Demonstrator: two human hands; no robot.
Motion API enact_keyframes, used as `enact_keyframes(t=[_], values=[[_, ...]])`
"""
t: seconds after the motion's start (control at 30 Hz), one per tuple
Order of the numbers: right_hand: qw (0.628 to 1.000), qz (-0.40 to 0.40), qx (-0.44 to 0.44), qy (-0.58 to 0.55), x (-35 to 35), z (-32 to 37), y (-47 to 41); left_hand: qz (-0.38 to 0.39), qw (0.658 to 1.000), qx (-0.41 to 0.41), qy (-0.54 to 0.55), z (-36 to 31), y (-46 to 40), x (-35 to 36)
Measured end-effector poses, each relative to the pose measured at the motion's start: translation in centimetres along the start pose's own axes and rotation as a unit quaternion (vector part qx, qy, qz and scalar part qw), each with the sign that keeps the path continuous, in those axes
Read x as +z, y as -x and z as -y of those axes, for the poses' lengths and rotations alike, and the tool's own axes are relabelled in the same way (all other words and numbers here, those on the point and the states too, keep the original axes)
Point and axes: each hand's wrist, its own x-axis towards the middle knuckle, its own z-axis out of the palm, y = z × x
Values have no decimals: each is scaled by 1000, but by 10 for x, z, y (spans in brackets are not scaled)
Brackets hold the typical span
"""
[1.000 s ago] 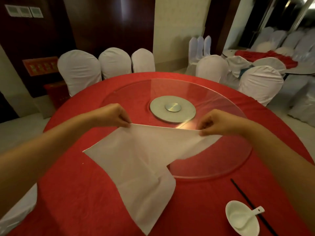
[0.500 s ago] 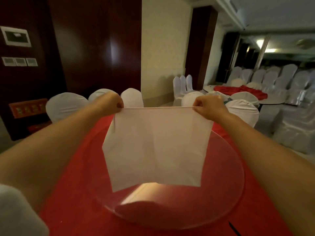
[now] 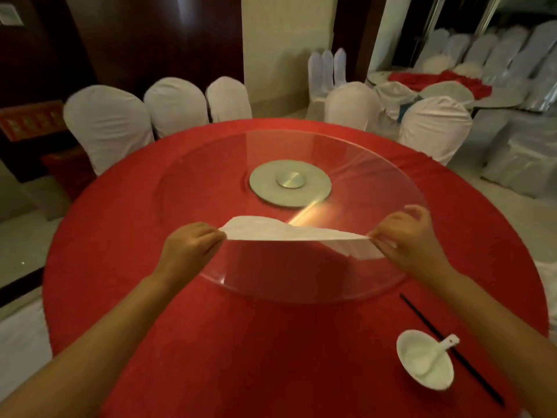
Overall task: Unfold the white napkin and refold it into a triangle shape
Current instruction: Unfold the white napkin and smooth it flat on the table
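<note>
— Where's the white napkin (image 3: 271,229)?

— Stretched in the air over the glass turntable's (image 3: 346,292) 6 o'clock edge.

— Each grip?

— Left hand (image 3: 188,247) pinches one corner, right hand (image 3: 410,235) the other.

— Room nearby?

— Bare red surface (image 3: 256,342) at 6 o'clock; bowl (image 3: 438,378), spoon (image 3: 434,356) and chopsticks (image 3: 428,325) at 4 o'clock.

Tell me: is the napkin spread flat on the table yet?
No. The napkin hangs stretched between left hand and right hand, above the glass turntable.

Napkin (image 3: 289,232) seen edge-on (shape unclear); right corner behind fingers (image 3: 388,244).
</note>
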Motion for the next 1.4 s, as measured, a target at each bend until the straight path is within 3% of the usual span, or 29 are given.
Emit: enact_keyframes(t=[0.13, 0.27, 0.47, 0.63, 1.0, 1.27, 1.4], values=[[998, 50, 15, -27, 39, 36, 96, 77, 996, -22, 42, -28, 98, 40], [984, 137, 105, -45, 63, 67, 177, 143, 985, -61, 79, -55, 169, 58], [955, 226, 186, -44, 73, 110, 243, 244, 963, -87, 79, -75, 218, 60], [936, 241, 251, -46, 79, 129, 267, 296, 943, -112, 105, -71, 245, 50], [925, 245, 286, -57, 70, 158, 301, 314, 934, -125, 118, -63, 277, 43], [945, 206, 244, -72, 52, 149, 309, 249, 957, -94, 119, -60, 276, 30], [950, 224, 208, -70, 53, 145, 323, 263, 954, -61, 129, -66, 292, 15]])
